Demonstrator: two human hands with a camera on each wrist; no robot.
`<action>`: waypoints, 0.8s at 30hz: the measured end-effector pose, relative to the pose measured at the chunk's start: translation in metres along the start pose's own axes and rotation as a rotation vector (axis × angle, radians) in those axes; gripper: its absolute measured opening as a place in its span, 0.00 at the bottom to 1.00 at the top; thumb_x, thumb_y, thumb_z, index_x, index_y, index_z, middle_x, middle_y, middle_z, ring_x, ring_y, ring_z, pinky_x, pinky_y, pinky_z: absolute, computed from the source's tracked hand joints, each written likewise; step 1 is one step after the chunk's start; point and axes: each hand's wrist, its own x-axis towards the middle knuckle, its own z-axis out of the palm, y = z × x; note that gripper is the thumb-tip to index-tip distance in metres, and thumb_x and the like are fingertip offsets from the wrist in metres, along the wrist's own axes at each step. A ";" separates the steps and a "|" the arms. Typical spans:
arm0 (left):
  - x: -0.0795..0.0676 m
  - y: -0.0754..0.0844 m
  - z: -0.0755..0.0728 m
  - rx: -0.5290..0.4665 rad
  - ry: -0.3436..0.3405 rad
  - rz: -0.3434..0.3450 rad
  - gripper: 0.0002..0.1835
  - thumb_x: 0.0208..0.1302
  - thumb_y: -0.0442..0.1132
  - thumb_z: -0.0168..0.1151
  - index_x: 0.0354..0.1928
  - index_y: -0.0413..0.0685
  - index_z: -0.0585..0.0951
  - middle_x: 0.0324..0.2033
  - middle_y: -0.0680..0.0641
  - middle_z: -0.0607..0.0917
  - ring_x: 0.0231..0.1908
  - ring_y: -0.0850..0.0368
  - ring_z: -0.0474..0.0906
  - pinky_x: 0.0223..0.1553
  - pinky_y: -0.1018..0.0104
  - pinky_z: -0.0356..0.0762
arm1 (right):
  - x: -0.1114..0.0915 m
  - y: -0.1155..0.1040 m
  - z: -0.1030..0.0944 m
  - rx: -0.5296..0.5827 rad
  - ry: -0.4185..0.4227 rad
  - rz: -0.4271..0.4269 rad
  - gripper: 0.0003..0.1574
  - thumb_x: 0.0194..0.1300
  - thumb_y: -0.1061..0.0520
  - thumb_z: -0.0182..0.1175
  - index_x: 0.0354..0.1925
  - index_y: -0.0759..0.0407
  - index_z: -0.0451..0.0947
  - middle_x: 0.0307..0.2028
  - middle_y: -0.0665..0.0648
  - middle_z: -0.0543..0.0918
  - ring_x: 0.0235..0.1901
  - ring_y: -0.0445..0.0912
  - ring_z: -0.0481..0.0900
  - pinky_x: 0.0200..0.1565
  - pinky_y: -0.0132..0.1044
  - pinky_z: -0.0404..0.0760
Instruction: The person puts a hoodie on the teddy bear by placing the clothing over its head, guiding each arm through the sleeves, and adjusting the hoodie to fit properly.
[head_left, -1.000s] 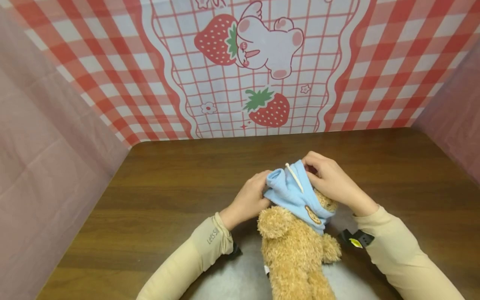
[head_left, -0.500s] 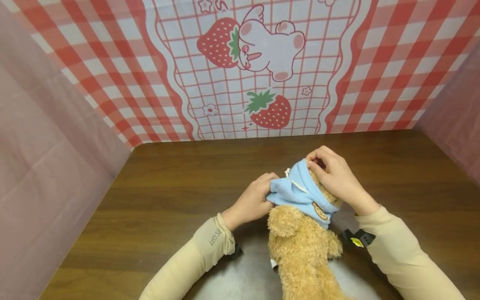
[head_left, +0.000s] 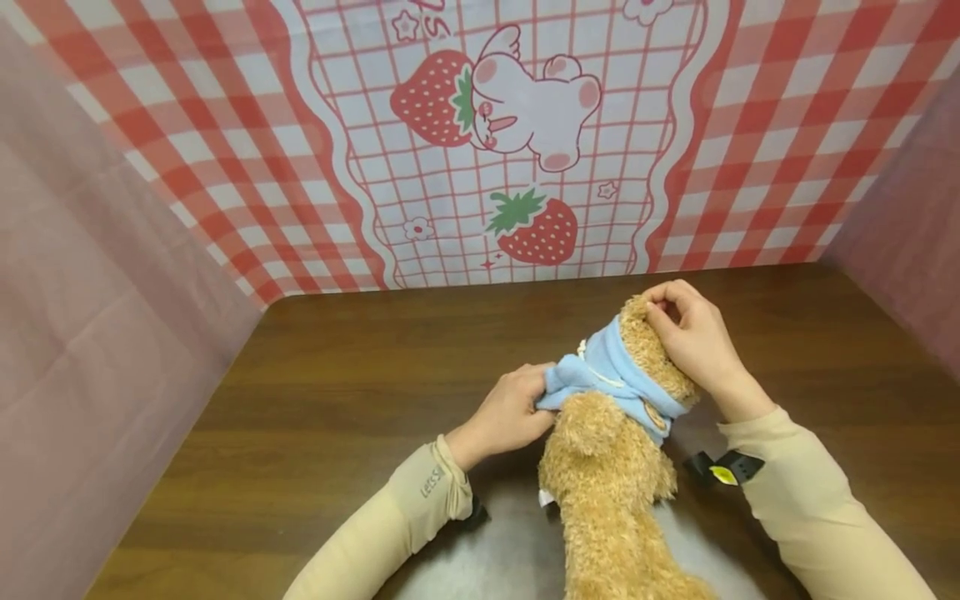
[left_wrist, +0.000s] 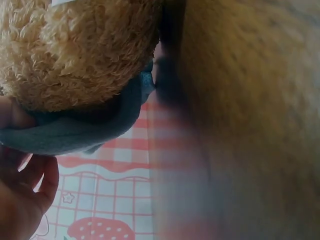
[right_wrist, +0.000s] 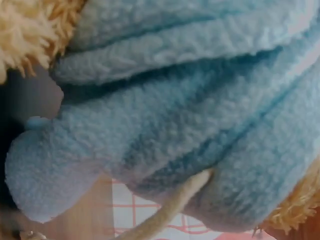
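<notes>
A fluffy tan teddy bear lies on the table with a small light blue hoodie bunched around its neck and lower head. My left hand pinches the hoodie's edge on the left; in the left wrist view, thumb and fingers are on either side of the blue cloth. At the top of the bear's head, my right hand pinches the fur. The hoodie and its cream drawstring fill much of the right wrist view, where no hand shows. The bear's face is hidden.
The brown wooden table ends at a red-and-white checked cloth backdrop printed with strawberries. Pink curtains hang on both sides. A black strap device sits at my right wrist. A white tag pokes from the bear's side.
The hoodie has slid down from the bear's head, baring more of it. My right hand has moved right and away, from the hoodie's edge to the top of the head. My left hand keeps its grip.
</notes>
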 end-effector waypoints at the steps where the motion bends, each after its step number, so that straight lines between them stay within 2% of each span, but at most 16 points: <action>1: 0.000 0.000 0.000 0.005 -0.004 0.002 0.03 0.44 0.31 0.58 0.23 0.46 0.74 0.27 0.52 0.76 0.27 0.60 0.67 0.34 0.69 0.67 | 0.000 0.000 0.000 0.004 -0.006 -0.002 0.07 0.62 0.63 0.52 0.36 0.66 0.76 0.30 0.51 0.70 0.31 0.32 0.64 0.32 0.23 0.62; 4: 0.000 -0.002 -0.001 -0.002 -0.046 -0.003 0.04 0.46 0.31 0.57 0.26 0.45 0.74 0.28 0.51 0.74 0.27 0.60 0.67 0.34 0.69 0.66 | -0.001 0.002 -0.001 0.016 -0.036 -0.014 0.06 0.62 0.63 0.54 0.35 0.65 0.76 0.30 0.50 0.70 0.31 0.33 0.65 0.32 0.22 0.63; 7: -0.002 -0.006 -0.003 -0.055 -0.139 -0.031 0.11 0.52 0.34 0.56 0.40 0.43 0.74 0.35 0.48 0.77 0.34 0.59 0.71 0.40 0.69 0.69 | -0.002 0.003 -0.001 0.019 -0.072 -0.031 0.06 0.62 0.61 0.55 0.35 0.63 0.77 0.29 0.48 0.72 0.29 0.33 0.67 0.31 0.23 0.65; 9: -0.003 -0.009 -0.004 -0.128 -0.194 -0.060 0.19 0.55 0.35 0.55 0.50 0.42 0.69 0.41 0.46 0.77 0.40 0.57 0.73 0.46 0.68 0.70 | -0.002 0.003 -0.001 0.026 -0.095 -0.040 0.06 0.62 0.61 0.56 0.36 0.62 0.78 0.29 0.45 0.73 0.28 0.33 0.69 0.30 0.24 0.66; 11: -0.004 -0.013 -0.006 -0.229 -0.216 -0.078 0.25 0.59 0.36 0.54 0.58 0.43 0.61 0.48 0.43 0.75 0.44 0.55 0.74 0.49 0.67 0.71 | -0.002 0.003 -0.001 0.033 -0.110 -0.042 0.07 0.61 0.60 0.56 0.37 0.61 0.78 0.30 0.42 0.73 0.27 0.33 0.70 0.30 0.24 0.67; 14: -0.003 -0.016 -0.007 -0.391 -0.184 -0.066 0.33 0.58 0.32 0.51 0.63 0.45 0.50 0.55 0.39 0.67 0.48 0.51 0.74 0.50 0.64 0.72 | -0.002 0.002 0.001 0.054 -0.120 -0.036 0.08 0.62 0.58 0.57 0.38 0.60 0.79 0.32 0.41 0.76 0.28 0.33 0.72 0.30 0.24 0.68; 17: -0.001 -0.017 -0.008 -0.455 -0.127 -0.029 0.37 0.58 0.29 0.49 0.67 0.49 0.46 0.60 0.39 0.60 0.50 0.52 0.73 0.49 0.64 0.73 | -0.003 0.000 0.004 0.070 -0.128 -0.038 0.08 0.62 0.58 0.57 0.39 0.59 0.79 0.33 0.47 0.78 0.28 0.34 0.72 0.30 0.24 0.69; 19: 0.000 -0.017 -0.009 -0.428 -0.084 -0.002 0.35 0.60 0.30 0.50 0.68 0.50 0.50 0.58 0.41 0.63 0.51 0.54 0.71 0.50 0.65 0.72 | -0.004 0.000 0.007 0.082 -0.141 -0.049 0.08 0.62 0.59 0.57 0.39 0.59 0.78 0.34 0.50 0.78 0.29 0.34 0.72 0.31 0.24 0.69; 21: 0.000 -0.016 -0.010 -0.370 -0.034 0.007 0.29 0.62 0.32 0.51 0.65 0.50 0.60 0.56 0.44 0.67 0.50 0.58 0.70 0.49 0.68 0.71 | -0.005 0.000 0.010 0.090 -0.153 -0.060 0.08 0.61 0.59 0.57 0.40 0.59 0.78 0.34 0.52 0.78 0.29 0.33 0.71 0.31 0.24 0.69; 24: 0.001 -0.014 -0.012 -0.309 0.061 0.002 0.16 0.60 0.31 0.55 0.51 0.47 0.73 0.47 0.48 0.74 0.46 0.60 0.70 0.47 0.70 0.71 | -0.005 0.001 0.012 0.098 -0.158 -0.067 0.07 0.61 0.60 0.57 0.40 0.59 0.77 0.34 0.51 0.77 0.30 0.33 0.71 0.32 0.24 0.69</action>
